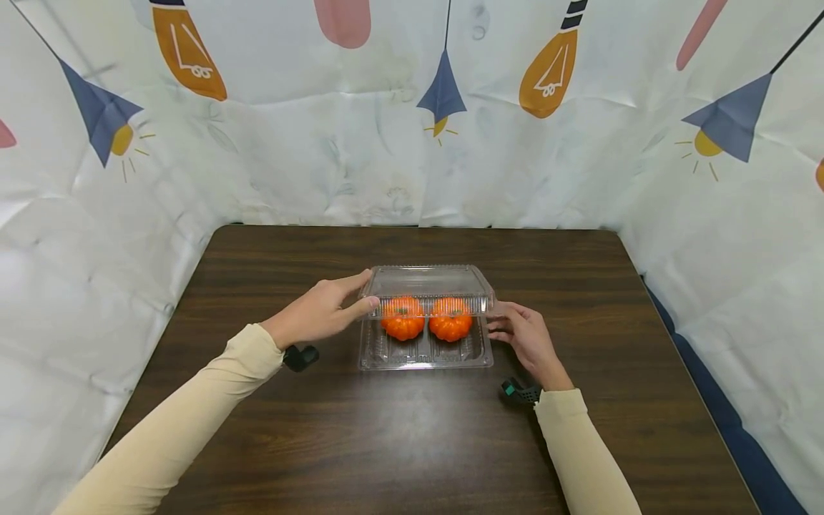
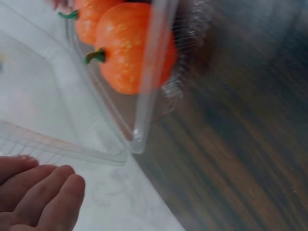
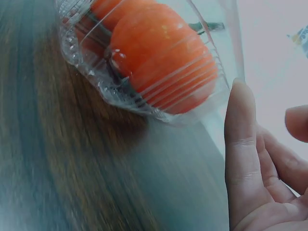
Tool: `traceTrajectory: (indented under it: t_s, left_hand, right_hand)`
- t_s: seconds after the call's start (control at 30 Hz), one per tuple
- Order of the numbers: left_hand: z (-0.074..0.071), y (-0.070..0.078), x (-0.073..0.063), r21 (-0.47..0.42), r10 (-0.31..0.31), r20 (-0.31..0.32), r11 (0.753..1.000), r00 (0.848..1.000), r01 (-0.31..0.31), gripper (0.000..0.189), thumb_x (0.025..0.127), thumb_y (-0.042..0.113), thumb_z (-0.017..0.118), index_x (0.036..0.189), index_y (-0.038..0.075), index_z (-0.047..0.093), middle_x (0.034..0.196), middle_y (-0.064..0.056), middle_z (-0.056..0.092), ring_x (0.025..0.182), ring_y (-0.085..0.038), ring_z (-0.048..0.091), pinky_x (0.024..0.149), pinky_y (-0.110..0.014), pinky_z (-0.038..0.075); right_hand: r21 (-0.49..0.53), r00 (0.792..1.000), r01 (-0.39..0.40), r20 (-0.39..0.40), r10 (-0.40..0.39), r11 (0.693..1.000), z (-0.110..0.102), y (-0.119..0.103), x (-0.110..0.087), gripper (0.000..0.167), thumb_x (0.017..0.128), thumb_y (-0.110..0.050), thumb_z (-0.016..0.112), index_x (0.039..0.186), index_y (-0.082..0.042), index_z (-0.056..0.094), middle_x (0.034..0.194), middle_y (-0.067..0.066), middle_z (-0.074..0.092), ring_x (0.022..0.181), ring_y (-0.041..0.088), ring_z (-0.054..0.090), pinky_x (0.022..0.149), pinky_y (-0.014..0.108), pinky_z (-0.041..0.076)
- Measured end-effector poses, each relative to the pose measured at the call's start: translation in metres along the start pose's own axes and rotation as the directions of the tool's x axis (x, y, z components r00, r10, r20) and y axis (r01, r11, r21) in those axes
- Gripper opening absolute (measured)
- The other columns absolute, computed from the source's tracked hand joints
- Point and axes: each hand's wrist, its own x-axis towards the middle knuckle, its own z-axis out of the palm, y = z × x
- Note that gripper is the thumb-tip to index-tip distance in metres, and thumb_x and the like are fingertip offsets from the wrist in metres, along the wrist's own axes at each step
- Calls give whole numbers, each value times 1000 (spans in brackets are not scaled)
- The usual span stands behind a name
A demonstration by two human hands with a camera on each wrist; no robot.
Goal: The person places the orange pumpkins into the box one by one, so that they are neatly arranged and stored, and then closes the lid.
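A clear plastic clamshell box (image 1: pixel 425 361) sits on the table with its lid (image 1: pixel 428 282) raised at a slant. Inside its base, side by side, are two small orange pumpkins, the left pumpkin (image 1: pixel 403 327) and the right pumpkin (image 1: pixel 450 327), with green stems. At the lid's left side is my left hand (image 1: pixel 322 307), thumb and index finger extended along its edge; its fingers (image 2: pixel 60 192) show beside the lid in the left wrist view. My right hand (image 1: pixel 524 336) is at the box's right side, fingertips by the lid's edge, thumb apart in the right wrist view.
The dark wood-grain table (image 1: pixel 386 443) extends around the box. A white curtain (image 1: pixel 309 157) printed with lamps and bulbs hangs behind and along both sides. Each wrist wears a dark strap, the left strap (image 1: pixel 300 357) and the right strap (image 1: pixel 520 391).
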Motion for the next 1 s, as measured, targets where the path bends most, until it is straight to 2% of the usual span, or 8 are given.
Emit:
traceTrajectory:
  t_s: [0.13,0.27,0.43,0.67,1.0]
  left_hand:
    - [7,-2,-5,33,19,-11,999,1000,-19,82,105,61,47,165,9,25,170,-12,31,154,-30,41,124,-55,38]
    - [15,-4,-10,55,33,-28,998,999,-31,83,105,60,49,165,8,24,171,-12,29,154,-31,40,124,-55,37]
    - [25,-6,-14,86,46,-51,995,998,-41,85,104,58,51,165,7,22,172,-14,25,155,-33,38,124,-55,37]
    - [41,-12,-21,143,90,-88,987,992,-77,87,103,56,56,165,6,22,172,-15,25,152,-36,41,120,-56,42]
    - [58,-19,-26,312,216,-146,936,966,-162,88,99,50,65,160,-3,31,168,-24,32,151,-38,44,116,-53,47]
  right_hand:
    - [-49,1000,-6,-12,5,999,-6,0,-3,48,106,-39,57,131,1,62,100,-3,68,81,12,71,76,28,65]
    - [-108,1000,1,3,-1,994,-10,-1,-8,60,104,-49,56,133,4,61,105,2,67,81,12,71,76,29,65]
    - [-188,999,1,33,6,982,-13,-1,-15,68,104,-55,53,134,5,60,111,5,66,82,13,72,78,31,66]
    - [-259,994,-11,105,39,966,-13,2,-22,74,104,-61,48,136,5,58,108,5,66,88,18,71,80,34,66]
    - [-282,978,-12,198,70,959,-13,5,-31,73,106,-57,47,136,9,56,103,4,66,88,19,69,80,39,66]
